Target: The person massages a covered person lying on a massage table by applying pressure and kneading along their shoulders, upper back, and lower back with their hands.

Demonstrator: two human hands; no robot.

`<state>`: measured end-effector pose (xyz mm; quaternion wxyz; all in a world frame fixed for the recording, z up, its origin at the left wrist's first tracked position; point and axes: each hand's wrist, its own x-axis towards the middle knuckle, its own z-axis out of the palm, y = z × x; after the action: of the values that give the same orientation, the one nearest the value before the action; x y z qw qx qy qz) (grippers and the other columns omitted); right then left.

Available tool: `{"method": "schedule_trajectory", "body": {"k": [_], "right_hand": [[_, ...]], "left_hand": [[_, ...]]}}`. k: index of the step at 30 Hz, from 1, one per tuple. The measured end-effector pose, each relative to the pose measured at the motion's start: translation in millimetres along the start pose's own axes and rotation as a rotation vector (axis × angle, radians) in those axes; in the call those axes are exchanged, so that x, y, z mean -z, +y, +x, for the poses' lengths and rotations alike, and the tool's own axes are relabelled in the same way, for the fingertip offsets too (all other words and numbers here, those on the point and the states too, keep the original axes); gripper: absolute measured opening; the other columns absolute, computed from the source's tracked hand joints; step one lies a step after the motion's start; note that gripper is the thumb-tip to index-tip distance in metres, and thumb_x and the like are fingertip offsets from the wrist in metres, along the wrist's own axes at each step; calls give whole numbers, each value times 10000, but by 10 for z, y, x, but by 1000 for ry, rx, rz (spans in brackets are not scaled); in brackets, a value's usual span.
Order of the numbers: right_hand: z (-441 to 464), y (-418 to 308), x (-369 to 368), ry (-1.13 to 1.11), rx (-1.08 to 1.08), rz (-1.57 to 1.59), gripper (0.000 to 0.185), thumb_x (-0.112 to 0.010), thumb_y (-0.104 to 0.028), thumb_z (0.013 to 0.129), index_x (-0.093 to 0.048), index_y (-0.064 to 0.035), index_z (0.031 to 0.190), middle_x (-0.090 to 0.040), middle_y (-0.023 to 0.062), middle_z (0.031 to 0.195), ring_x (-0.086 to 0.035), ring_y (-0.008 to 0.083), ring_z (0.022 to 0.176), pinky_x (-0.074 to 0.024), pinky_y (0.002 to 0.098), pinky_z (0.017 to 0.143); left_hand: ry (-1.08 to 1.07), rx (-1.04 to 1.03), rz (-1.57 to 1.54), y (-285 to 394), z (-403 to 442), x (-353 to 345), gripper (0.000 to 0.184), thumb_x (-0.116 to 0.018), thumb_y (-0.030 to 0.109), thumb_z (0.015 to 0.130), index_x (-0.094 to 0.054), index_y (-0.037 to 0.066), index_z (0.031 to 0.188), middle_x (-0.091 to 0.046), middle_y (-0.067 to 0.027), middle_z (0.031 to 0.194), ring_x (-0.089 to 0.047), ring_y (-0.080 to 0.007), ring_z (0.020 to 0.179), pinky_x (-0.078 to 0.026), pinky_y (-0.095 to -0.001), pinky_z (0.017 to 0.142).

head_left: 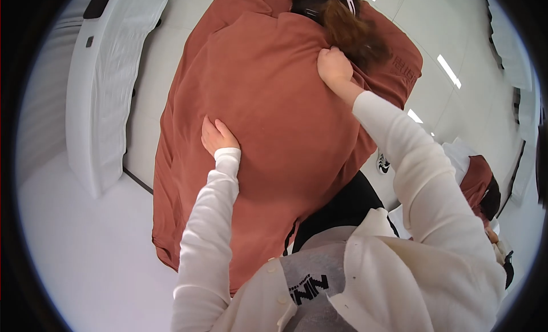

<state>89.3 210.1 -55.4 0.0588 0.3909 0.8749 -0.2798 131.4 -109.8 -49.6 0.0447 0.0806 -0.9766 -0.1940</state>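
Spreading out around the ponytail (345,32) of another person, a reddish-brown cloth (274,115) covers that person's body and reaches back toward the wearer's waist. Well to the left of the ponytail, the cloth's outer edge falls in loose folds, and a strip of pale floor (451,41) separates it from a white-covered piece of furniture (103,98). To the right of the ponytail, the cloth ends much closer, and a broader stretch of tiled floor with bright reflections runs beyond it. A black-and-white shoe (383,163) shows right of and nearer than the ponytail, just beside the cloth.

The cloth's long axis slants from the ponytail toward the wearer and to the left; its broader part lies on the left. Lettering (404,69) on the cloth sits just right of the ponytail and slightly nearer the wearer.

The right hand (335,67) is just on the near side of the ponytail, its fingers curled tightly round a gathered bit of cloth. The left hand (219,135), well left of the ponytail and nearer the wearer, rests on the cloth with fingers loosely extended and a little parted, the thumb side turned inward; it lies against the fabric without clenching it.
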Motion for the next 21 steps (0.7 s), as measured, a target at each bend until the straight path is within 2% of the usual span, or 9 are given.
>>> {"method": "schedule_trajectory", "body": {"k": [3, 4, 6, 8, 11, 16, 18, 19, 21], "right_hand": [[-290, -105, -97, 240, 51, -96, 273, -457, -236, 889, -607, -18, 958, -648, 158, 978, -604, 384, 936, -482, 506, 822], [-407, -31, -106, 243, 50, -98, 273, -457, -236, 889, -607, -18, 958, -648, 158, 978, -604, 384, 936, -482, 506, 822], [-555, 139, -120, 324, 213, 9, 240, -470, -236, 881, -582, -28, 920, -626, 161, 964, -573, 373, 932, -457, 510, 816], [-444, 331, -86, 263, 273, 76, 255, -466, -260, 890, -572, -29, 912, -612, 192, 962, -559, 396, 941, -442, 522, 826], [-221, 344, -24, 134, 205, 179, 351, -399, -305, 912, -590, -11, 926, -638, 241, 1008, -591, 434, 978, -458, 528, 864], [85, 185, -109, 34, 105, 71, 417, -343, -309, 917, -624, -1, 927, -660, 248, 1008, -613, 426, 997, -482, 506, 874], [41, 104, -141, 90, 110, -74, 403, -361, -303, 915, -628, -2, 914, -668, 234, 1002, -629, 411, 972, -486, 518, 850], [-163, 0, -108, 215, 84, -22, 348, -408, -288, 905, -629, -19, 899, -667, 200, 968, -624, 390, 939, -484, 517, 826], [-514, 100, -169, 440, 262, -3, 277, -468, -260, 882, -618, -28, 891, -632, 173, 915, -585, 377, 914, -471, 505, 819]], "left_hand": [[-11, -8, -2, -32, 24, 26, 461, -404, 292, 983, -511, -22, 1303, -575, -202, 1291, -515, -353, 1208, -348, -448, 1052], [-27, -8, 0, -39, 18, 28, 462, -406, 292, 981, -512, -21, 1304, -574, -202, 1291, -515, -354, 1206, -347, -450, 1052], [-17, -26, 1, -53, 1, 3, 461, -414, 290, 977, -510, -20, 1305, -572, -203, 1293, -516, -358, 1203, -347, -453, 1051], [3, -29, 16, -80, -16, 16, 461, -422, 287, 974, -508, -20, 1307, -570, -204, 1295, -516, -362, 1200, -347, -455, 1050], [17, -60, 5, -48, -22, 11, 463, -450, 281, 960, -501, -22, 1307, -566, -208, 1296, -514, -374, 1192, -347, -457, 1048], [31, -32, 4, -43, 9, -8, 458, -443, 285, 964, -505, -18, 1301, -569, -201, 1293, -513, -367, 1198, -347, -452, 1050], [32, -43, -6, -45, 29, 11, 455, -441, 286, 966, -507, -17, 1299, -571, -198, 1291, -513, -362, 1200, -348, -451, 1051], [14, -33, 5, -64, 31, 21, 455, -438, 288, 967, -507, -16, 1299, -571, -196, 1293, -512, -358, 1205, -347, -451, 1053], [-9, -18, 16, -57, 38, 4, 455, -436, 290, 969, -507, -15, 1299, -571, -194, 1294, -511, -353, 1210, -347, -451, 1054]]}}
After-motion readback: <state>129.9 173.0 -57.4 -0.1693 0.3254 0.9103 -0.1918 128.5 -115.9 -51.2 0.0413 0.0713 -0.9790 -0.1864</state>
